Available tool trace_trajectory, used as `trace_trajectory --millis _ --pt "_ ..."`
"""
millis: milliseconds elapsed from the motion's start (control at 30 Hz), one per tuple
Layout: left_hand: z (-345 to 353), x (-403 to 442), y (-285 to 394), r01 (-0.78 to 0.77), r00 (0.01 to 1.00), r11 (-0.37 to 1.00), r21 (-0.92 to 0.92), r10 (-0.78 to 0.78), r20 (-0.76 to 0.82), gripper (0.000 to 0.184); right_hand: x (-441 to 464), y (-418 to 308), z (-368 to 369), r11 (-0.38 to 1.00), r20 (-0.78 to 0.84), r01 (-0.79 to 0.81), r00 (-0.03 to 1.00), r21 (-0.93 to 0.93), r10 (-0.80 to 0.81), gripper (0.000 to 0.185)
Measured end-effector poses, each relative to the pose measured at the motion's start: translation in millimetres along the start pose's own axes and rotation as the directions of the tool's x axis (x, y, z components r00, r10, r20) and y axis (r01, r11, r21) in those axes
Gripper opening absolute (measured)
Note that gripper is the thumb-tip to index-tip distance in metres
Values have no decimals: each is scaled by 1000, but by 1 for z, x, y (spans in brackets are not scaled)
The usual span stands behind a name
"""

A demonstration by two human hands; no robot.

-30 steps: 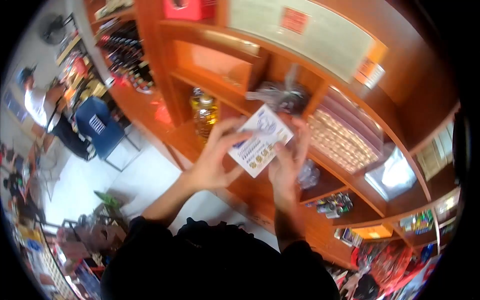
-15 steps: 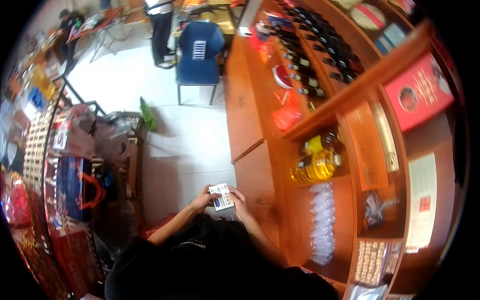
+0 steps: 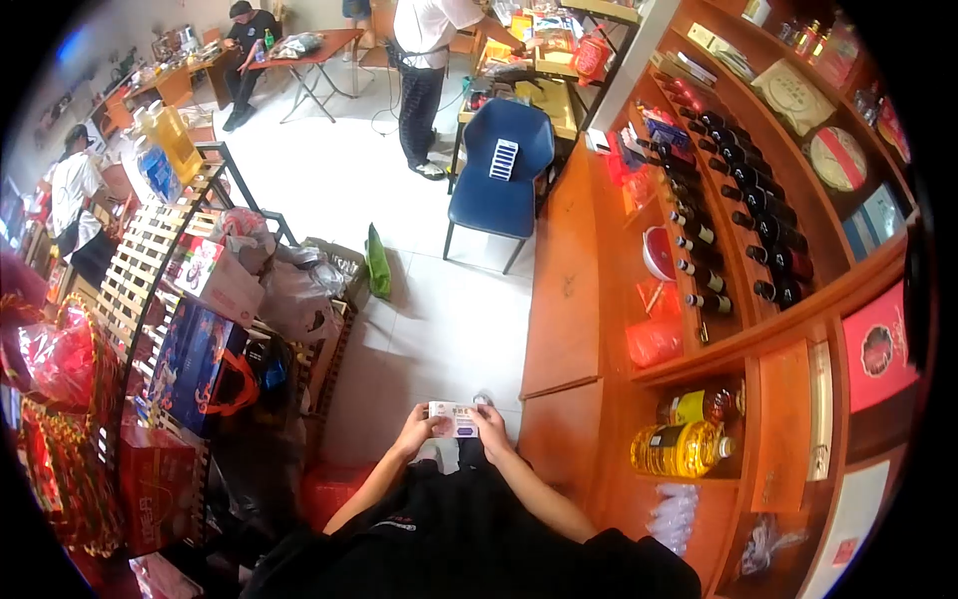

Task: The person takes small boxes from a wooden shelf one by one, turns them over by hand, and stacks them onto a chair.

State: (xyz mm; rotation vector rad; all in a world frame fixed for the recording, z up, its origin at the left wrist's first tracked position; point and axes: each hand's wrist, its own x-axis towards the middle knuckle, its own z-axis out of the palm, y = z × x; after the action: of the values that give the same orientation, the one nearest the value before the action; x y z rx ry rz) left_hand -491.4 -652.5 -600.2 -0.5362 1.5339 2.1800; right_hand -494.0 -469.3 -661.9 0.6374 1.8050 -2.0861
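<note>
Head view, lower centre: the left hand (image 3: 416,431) and right hand (image 3: 491,431) hold a small printed box (image 3: 455,420) by opposite ends. Probably light, fairly stiff card, it seems best gripped there, since its face could dent.

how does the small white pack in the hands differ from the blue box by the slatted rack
The small white pack looks much smaller than the blue box.
The pack is mostly white with dark print; the box is deep blue with a lighter pattern.
The pack is held between the left hand and right hand, while no hand touches the box by the slatted rack.
</note>
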Motion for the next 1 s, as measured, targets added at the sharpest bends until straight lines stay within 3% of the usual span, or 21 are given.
trace_trajectory --millis 67,100,133,200,233,267,333,533,600,667,733,767,867,933,1000 --pt "3 23 6 18 997 999 35 -21 69 40 20 -13 10 997 58 70 996 15 -71 28" --pt "10 40 1 -125 992 987 106 122 30 34 31 -18 13 993 85 115 990 -23 -112 27" --pt "16 55 2 -120 993 986 118 119 18 34 37 -33 16 994 95 107 990 -11 -105 27" --pt "33 85 22 -212 969 931 297 240 -62 33 45 -74 23 996 58 87 994 21 -89 27" --pt "41 98 33 -261 950 857 445 310 -38 36 69 -67 18 993 53 -24 998 118 18 29" --pt "52 112 46 -305 929 755 581 371 5 39 55 -116 15 984 162 -65 986 165 38 27" --pt "90 119 90 -229 958 708 668 286 25 42 84 -127 2 946 169 -114 983 303 64 25" --pt "153 196 112 -277 961 621 733 166 223 36 170 -129 -63 861 179 -213 973 462 145 29" --pt "163 224 102 -374 927 697 612 264 265 34 169 -160 -81 853 109 -173 985 493 137 30" --pt "182 230 112 -334 942 681 651 224 249 31 175 -178 -98 848 72 -110 994 518 84 32" --pt "197 239 117 -165 981 935 314 121 154 28 186 -190 -106 884 12 -61 998 464 62 30" --pt "202 242 123 -83 984 977 197 49 171 27 190 -196 -112 888 7 -63 998 456 67 30" --pt "209 255 139 -47 980 993 104 25 197 24 205 -210 -117 929 46 -131 991 345 123 30" --pt "198 279 137 -71 973 995 70 54 226 26 218 -218 -117 898 271 -281 943 338 193 33" --pt "198 293 155 -131 958 989 72 108 265 24 234 -231 -104 903 256 -262 950 340 179 36"
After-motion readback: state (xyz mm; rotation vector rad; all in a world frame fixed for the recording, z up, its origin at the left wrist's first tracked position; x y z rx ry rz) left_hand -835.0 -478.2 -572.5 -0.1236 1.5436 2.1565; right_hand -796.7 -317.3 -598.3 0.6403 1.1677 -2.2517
